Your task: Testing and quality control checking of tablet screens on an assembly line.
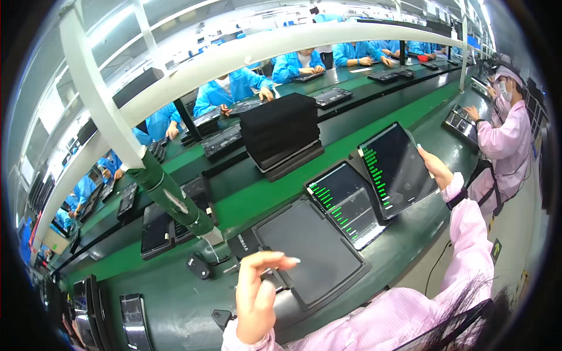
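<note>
- The right hand point(436, 169) holds a tablet point(397, 169) by its right edge, tilted up off the worktop point(445, 216), its dark screen showing rows of green text. The fingers are wrapped round the edge with the thumb on the front; the grip looks light, so the tablet would sit safer with a fuller hold on the edge, to my eye.
- The left hand point(257, 292) hovers over the near-left corner of a dark grey fixture tray point(313, 251), fingers curled loosely with the forefinger stretched out, pinching nothing.
- A second tablet point(345, 205), also showing green text, leans just beside the held one and touches the tray's far-right corner. The two screens stand close, so any lowering should keep the lifted one's lower-left corner clear of it.
- A stack of black trays point(281, 134) stands further back toward the green conveyor strip point(246, 199), well apart from both hands.
- A green post point(175, 199) rises at the left, near the left hand; little room there.
- The near-right edge of the worktop lies close under the right forearm, with open room to the right of the tablet.
- A person in pink point(497, 140) works further along the same edge, well apart.
</note>
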Tool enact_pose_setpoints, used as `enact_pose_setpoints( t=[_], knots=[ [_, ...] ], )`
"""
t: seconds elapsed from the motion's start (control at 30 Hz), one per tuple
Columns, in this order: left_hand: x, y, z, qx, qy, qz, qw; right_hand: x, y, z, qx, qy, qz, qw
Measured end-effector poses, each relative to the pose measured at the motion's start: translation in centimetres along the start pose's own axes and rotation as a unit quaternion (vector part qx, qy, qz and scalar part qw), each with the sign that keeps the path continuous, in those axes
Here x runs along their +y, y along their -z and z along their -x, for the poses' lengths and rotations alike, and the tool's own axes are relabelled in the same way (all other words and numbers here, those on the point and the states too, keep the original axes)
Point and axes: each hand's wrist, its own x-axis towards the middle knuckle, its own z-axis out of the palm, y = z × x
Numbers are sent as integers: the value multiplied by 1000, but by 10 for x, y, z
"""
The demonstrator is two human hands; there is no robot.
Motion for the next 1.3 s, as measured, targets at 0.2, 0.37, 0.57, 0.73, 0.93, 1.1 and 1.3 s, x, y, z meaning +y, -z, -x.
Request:
enact_pose_setpoints(
  t=[0.2, 0.37, 0.57, 0.73, 0.93, 1.1, 1.3],
  knots=[
    [-59, -17, -13, -65, -94, -328, 938, -42, -83, 106, -50, 61, -344, 935],
    [-70, -31, -2, -140, -102, -352, 920, -56, -142, 183, -81, 57, -476, 874],
    [-81, -18, 9, -88, -204, -504, 835, -29, -171, 193, -82, 69, -467, 878],
    [-91, -14, 5, -68, -187, -451, 870, -28, -188, 197, -97, 28, -542, 835],
    [-106, -34, 5, -155, 4, -158, 975, -58, -211, 221, -338, -79, -620, 704],
    [-107, -52, 13, -219, 122, 122, 960, -66, -223, 227, -193, -35, -592, 781],
    [-149, -29, 39, -235, 330, 351, 844, -65, -219, 229, -293, -109, -664, 680]
  ],
)
